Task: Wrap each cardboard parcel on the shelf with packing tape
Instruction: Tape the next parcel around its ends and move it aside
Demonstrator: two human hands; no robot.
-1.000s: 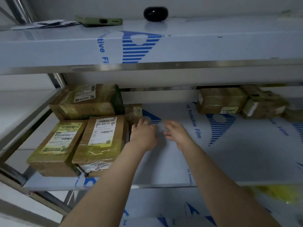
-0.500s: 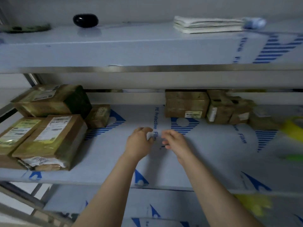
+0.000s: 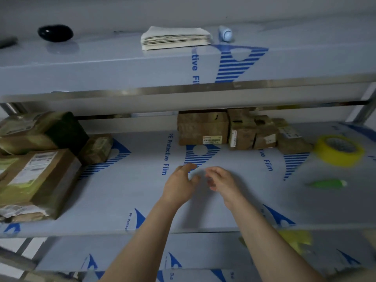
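- Cardboard parcels (image 3: 34, 176) sit stacked at the left edge of the frame on the middle shelf (image 3: 126, 192), with a small parcel (image 3: 96, 148) just beside them.
- Our left hand (image 3: 180, 185) hovers over the shelf at centre, fingers loosely spread, holding nothing.
- Our right hand (image 3: 222, 182) hangs just beside it, fingers loosely curled, gripping nothing.
- At the back, centre right, we see a cluster of parcels (image 3: 203, 129).
- The yellow tape roll (image 3: 338, 150) lies at the right, with a blurred green object (image 3: 327, 183) below it.

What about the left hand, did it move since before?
Yes. The left hand went right, away from the small parcel it was beside.
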